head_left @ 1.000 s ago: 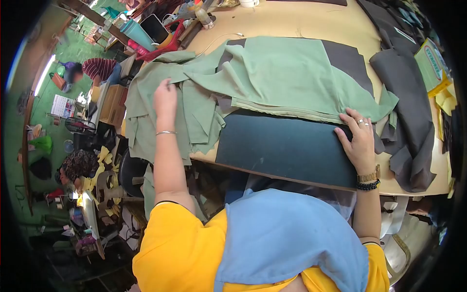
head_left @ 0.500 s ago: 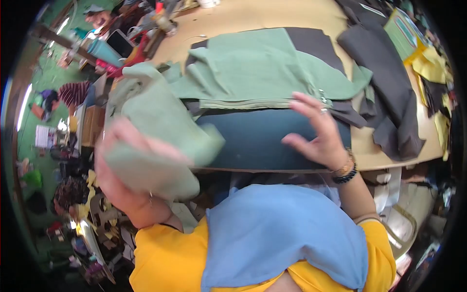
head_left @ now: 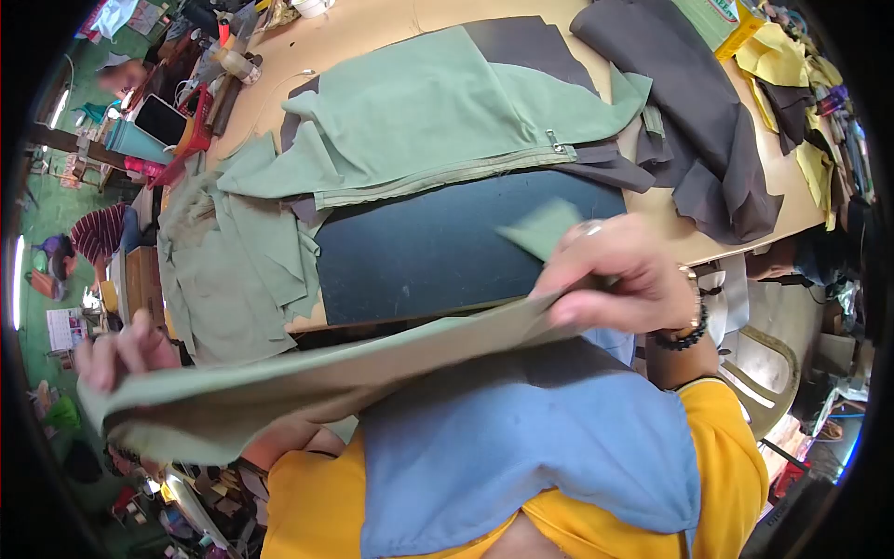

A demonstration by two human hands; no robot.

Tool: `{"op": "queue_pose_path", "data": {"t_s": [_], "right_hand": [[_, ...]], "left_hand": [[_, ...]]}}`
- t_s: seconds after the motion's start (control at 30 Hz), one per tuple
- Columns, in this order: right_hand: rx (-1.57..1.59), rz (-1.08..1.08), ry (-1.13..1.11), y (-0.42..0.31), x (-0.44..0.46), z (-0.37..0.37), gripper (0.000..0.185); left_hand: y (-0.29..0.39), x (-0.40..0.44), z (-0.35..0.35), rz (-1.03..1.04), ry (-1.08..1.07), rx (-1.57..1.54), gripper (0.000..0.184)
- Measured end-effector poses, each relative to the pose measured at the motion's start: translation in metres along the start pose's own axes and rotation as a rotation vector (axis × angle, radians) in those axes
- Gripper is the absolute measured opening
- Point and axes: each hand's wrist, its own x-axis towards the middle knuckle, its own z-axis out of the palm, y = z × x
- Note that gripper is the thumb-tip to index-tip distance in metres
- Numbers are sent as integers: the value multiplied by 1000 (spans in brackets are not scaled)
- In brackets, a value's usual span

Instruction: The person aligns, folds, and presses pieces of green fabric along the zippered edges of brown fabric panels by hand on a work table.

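Note:
A long green fabric piece [head_left: 326, 377] is stretched across the front of my body, its left part blurred. My left hand [head_left: 126, 354] grips its left end, fingers curled over the upper edge. Near the dark board's right front corner, my right hand [head_left: 619, 279] pinches the other end between thumb and fingers, and a corner of cloth sticks out beyond it. Behind, a green garment panel with a zipper [head_left: 438, 182] lies over dark fabric on the table, partly on the dark board [head_left: 466, 242].
More green cloth [head_left: 223, 279] hangs over the table's left front edge. Dark fabric [head_left: 689, 121] lies at the right, beside a green and yellow box [head_left: 722, 28]. A red basket [head_left: 194, 130] and a bottle [head_left: 237, 65] are at the back left. A person in stripes [head_left: 98, 233] is far left.
My left hand has lifted a green piece off the left pile and drawn it in front of me. My right hand has left the zippered panel and closed on the piece's other end.

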Motion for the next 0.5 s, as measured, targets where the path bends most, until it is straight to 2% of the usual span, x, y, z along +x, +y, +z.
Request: {"op": "queue_pose_path", "data": {"t_s": [0.07,0.1,0.13,0.17,0.2,0.3,0.37,0.5], "right_hand": [[-212,37,105,-10,1,-8,14],[-329,86,136,-11,4,-11,14],[-363,111,186,4,9,-8,16],[-476,114,188,23,12,-5,16],[-591,119,193,44,14,-3,17],[-797,165,175,85,12,-5,19],[-833,200,164,93,10,-6,21],[-828,237,169,99,14,-5,21]], "left_hand": [[-25,-13,-14,-134,193,589,4],[-40,-22,-30,-227,213,1101,23],[-49,-51,-112,-481,659,1121,32],[-81,-35,-74,-871,492,1451,31],[-92,-45,-114,-1061,114,1575,31],[-141,-32,-42,-699,242,1793,27],[-168,-14,5,-367,68,1698,23],[-221,-3,64,-392,-270,1392,22]]}}
